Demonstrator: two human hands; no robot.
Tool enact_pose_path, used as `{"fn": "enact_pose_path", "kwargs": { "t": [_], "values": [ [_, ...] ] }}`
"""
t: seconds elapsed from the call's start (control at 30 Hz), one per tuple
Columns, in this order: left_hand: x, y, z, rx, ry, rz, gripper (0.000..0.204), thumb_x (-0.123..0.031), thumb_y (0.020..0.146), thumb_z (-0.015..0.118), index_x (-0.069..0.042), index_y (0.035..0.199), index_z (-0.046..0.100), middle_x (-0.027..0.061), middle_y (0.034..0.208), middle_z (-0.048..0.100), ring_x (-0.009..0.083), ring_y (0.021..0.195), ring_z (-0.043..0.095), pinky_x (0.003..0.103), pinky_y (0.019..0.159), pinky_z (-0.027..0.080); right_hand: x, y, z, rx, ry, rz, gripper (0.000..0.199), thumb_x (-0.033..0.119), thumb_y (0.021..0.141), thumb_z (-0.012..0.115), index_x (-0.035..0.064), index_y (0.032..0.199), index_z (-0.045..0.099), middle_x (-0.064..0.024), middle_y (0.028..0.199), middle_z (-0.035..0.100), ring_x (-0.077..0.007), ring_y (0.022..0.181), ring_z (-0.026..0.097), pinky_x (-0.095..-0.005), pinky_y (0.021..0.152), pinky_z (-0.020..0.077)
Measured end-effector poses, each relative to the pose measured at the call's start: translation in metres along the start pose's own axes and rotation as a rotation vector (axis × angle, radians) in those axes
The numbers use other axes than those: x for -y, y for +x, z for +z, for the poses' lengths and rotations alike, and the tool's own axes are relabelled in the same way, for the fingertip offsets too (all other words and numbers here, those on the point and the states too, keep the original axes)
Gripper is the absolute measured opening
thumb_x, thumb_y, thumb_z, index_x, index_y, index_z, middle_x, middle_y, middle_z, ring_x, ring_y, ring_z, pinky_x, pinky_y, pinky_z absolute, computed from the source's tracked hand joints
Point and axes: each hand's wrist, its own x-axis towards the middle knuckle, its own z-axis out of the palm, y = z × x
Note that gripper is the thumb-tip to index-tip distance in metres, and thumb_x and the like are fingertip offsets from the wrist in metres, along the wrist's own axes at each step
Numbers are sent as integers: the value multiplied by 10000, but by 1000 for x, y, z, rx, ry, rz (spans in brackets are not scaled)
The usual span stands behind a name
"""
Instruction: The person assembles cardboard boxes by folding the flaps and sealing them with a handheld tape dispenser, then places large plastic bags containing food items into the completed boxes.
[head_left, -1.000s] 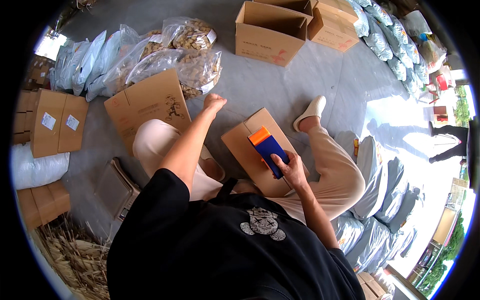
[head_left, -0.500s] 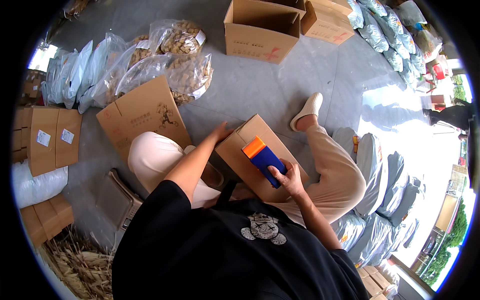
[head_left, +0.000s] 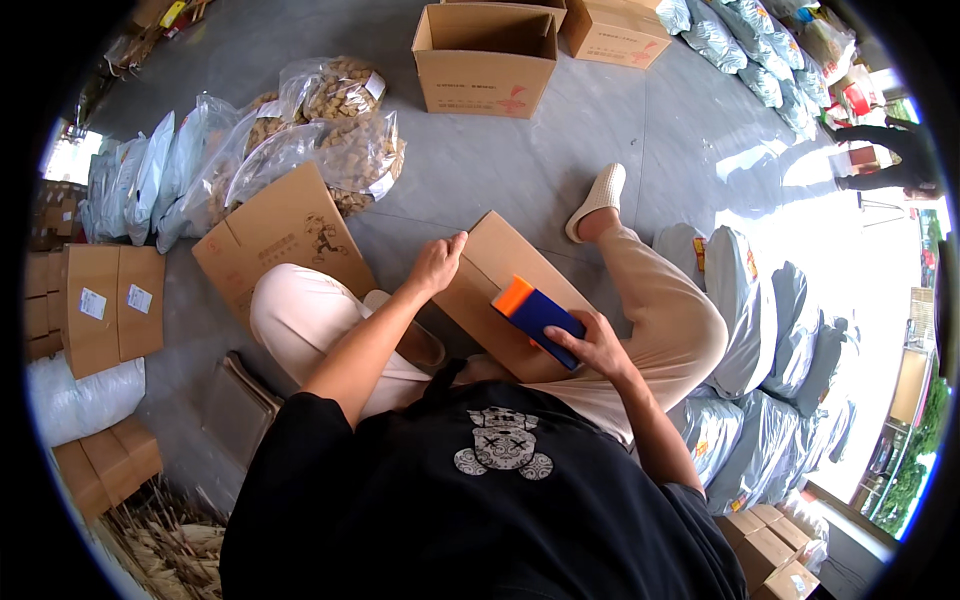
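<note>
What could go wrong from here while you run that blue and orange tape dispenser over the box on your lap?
The cardboard box rests tilted on the legs, steadied only by the left hand at its upper edge, so it might slip sideways. The right hand holds the tape dispenser by its rear end; pressing hard could skew the tape or tip the box toward the sandalled foot.

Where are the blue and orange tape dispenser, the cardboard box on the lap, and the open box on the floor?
tape dispenser [head_left: 537, 312], head view, on its blue body.
cardboard box [head_left: 495, 262], head view, on its bare top face.
open box [head_left: 484, 75], head view, on its front wall.
</note>
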Motion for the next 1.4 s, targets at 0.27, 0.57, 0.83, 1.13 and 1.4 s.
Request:
{"fn": "enact_pose_path", "kwargs": {
  "t": [0.27,0.57,0.83,1.13,1.4],
  "values": [
    [-14,1,-5,18,11,57,630,-585,805,428,20,781,604,249,696,566,425,726,541,440,651,443,-40,-40,-4,-105,-140,254,446,346,716,682,-68,870,616,-155,658,618,-253,614,612,-329,624,480],
    [4,7,-9,-32,53,162,516,-503,822,478,-15,925,608,222,859,602,403,856,549,433,697,441,-47,-39,1,-166,-13,361,964,541,635,696,-62,1264,286,-309,1130,480,-358,1085,491,-371,921,389],
    [24,45,-50,-375,837,-204,673,-485,881,357,-99,1386,136,139,1452,29,344,1329,42,559,1018,129,-25,50,26,-246,152,-24,718,434,659,709,-11,1167,466,-189,1023,591,-256,971,565,-331,864,422],
    [30,35,-80,-42,562,-333,834,-674,809,238,-160,1397,-54,117,1438,-174,418,1288,-170,537,1019,-51,5,120,15,48,-46,-160,694,540,703,639,-34,1081,542,-183,939,614,-257,888,596,-324,793,463],
    [19,40,-77,45,583,-336,1206,-800,586,469,-97,1382,-102,204,1403,-213,442,1249,-248,581,979,-106,26,124,21,331,319,-237,375,257,838,575,-60,1033,532,-107,851,627,-168,680,615,-277,618,506]
  ]
}}
